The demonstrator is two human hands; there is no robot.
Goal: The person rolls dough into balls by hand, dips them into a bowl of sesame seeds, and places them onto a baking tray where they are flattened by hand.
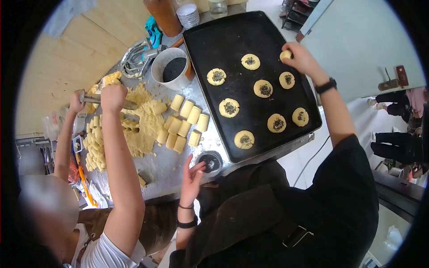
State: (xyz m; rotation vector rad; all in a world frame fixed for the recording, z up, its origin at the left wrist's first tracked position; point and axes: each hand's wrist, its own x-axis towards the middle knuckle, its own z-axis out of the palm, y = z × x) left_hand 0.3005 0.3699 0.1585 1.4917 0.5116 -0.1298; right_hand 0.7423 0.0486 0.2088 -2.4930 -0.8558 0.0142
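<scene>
My right hand (pixel 302 59) is at the right edge of the black baking tray (pixel 228 42), its fingers closed around a pale dough ball (pixel 286 55). Flat round cookies (pixel 263 89) topped with dark seeds lie spread over the tray. My left hand (pixel 192 179) is at the table's front edge with its fingers apart and nothing seen in them. Its fingertips reach over the rim of a small fluted dish (pixel 218 162) with dark contents. Several short dough cylinders (pixel 183 128) stand or lie between the tray and a heap of crumbly dough (pixel 145 120).
On the left, a co-worker's two hands (pixel 114 96) grip a metal scraper (pixel 94 99) over the dough. A white tub (pixel 168 57) of dark seeds stands beside the tray. Mixer whisks (pixel 134 62) and stacked foil cups (pixel 188 17) sit at the back.
</scene>
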